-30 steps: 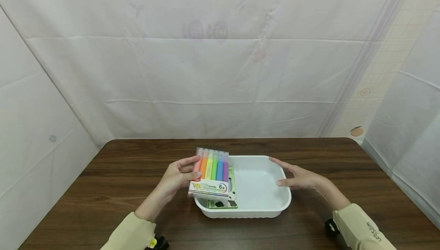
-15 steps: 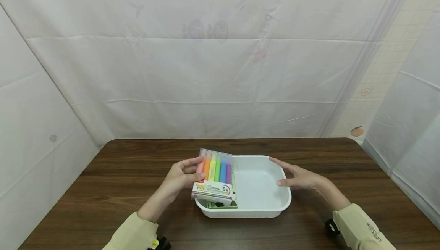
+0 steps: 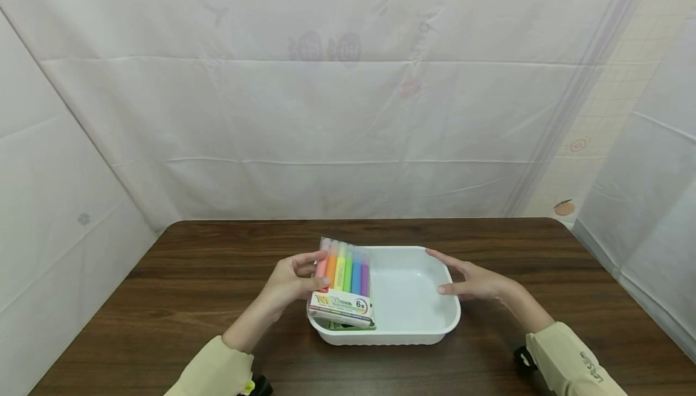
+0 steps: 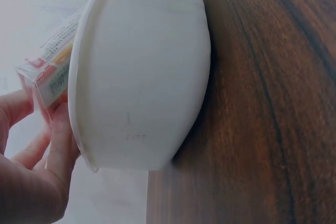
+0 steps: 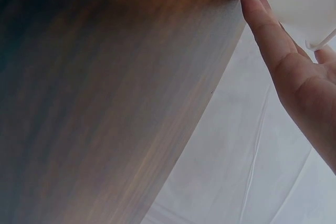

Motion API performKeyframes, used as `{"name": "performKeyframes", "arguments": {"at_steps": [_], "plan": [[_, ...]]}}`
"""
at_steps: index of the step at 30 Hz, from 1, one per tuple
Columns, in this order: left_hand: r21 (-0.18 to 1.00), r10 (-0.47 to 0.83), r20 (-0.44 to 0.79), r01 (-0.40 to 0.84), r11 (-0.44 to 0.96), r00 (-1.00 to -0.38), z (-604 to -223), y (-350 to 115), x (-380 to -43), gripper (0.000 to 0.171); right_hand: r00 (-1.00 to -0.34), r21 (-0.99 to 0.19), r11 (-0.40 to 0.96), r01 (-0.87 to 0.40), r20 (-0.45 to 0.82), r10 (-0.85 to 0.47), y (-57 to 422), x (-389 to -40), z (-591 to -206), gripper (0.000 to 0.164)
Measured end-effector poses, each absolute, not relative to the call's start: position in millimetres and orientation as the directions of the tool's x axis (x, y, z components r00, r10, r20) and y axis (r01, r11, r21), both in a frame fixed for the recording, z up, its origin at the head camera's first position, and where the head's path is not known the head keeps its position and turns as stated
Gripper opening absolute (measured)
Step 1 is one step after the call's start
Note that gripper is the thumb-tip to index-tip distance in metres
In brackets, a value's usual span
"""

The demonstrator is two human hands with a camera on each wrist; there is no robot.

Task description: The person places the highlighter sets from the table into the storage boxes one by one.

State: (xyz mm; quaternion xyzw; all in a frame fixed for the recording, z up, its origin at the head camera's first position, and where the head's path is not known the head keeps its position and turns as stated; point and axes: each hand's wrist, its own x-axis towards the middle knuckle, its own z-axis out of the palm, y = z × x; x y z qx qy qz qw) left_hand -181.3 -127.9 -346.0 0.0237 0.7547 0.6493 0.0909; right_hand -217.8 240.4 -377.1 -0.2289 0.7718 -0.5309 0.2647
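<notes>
In the head view, a clear pack of highlighters (image 3: 345,275) in several colours is pinched by my left hand (image 3: 290,282), thumb over its left side. The pack lies tilted over the left part of a white plastic tray (image 3: 415,338). Under it a green card with black patches (image 3: 337,326) shows only as a thin strip. In the left wrist view the left fingers (image 4: 63,140) grip the pack's end just above the tray's rim. My right hand (image 3: 478,281) holds the tray's right side, thumb over the rim and fingers (image 5: 273,45) along the outer wall.
The tray stands on a dark wood-grain table (image 3: 163,299). Pale printed cloth (image 3: 348,112) hangs behind the table and at both sides. A black band (image 3: 524,361) sits at the right cuff.
My left hand has moved the highlighter pack right and slightly down, further over the tray, covering more of the green card. The right hand and the tray stay put.
</notes>
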Motion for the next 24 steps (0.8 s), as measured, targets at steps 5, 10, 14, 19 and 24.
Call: {"name": "performKeyframes", "arguments": {"at_steps": [5, 10, 14, 19, 24], "plan": [[0.977, 0.121, -0.1, -0.075, 0.201, -0.988, -345.7, -122.7, -181.1, 0.052, -0.757, -0.936, 0.343, -0.079, -0.167, -0.631, 240.7, -218.3, -377.3, 0.08], [0.968, 0.097, -0.076, -0.05, 0.248, -0.992, -346.2, -118.2, -180.4, 0.051, -0.766, -0.928, 0.363, -0.084, -0.173, -0.619, 240.7, -218.7, -377.8, 0.081], [0.957, 0.084, -0.057, -0.031, 0.288, -0.995, -347.1, -115.2, -180.2, 0.049, -0.765, -0.928, 0.362, -0.087, -0.17, -0.621, 240.5, -219.2, -378.3, 0.081], [0.95, 0.084, -0.056, -0.027, 0.312, -0.995, -348.4, -113.6, -180.9, 0.048, -0.769, -0.924, 0.372, -0.092, -0.172, -0.616, 240.0, -219.9, -379.2, 0.081], [0.954, 0.109, -0.057, -0.022, 0.299, -0.992, -346.7, -111.7, -179.3, 0.051, -0.765, -0.925, 0.367, -0.097, -0.167, -0.622, 239.5, -219.8, -378.3, 0.081]]}}
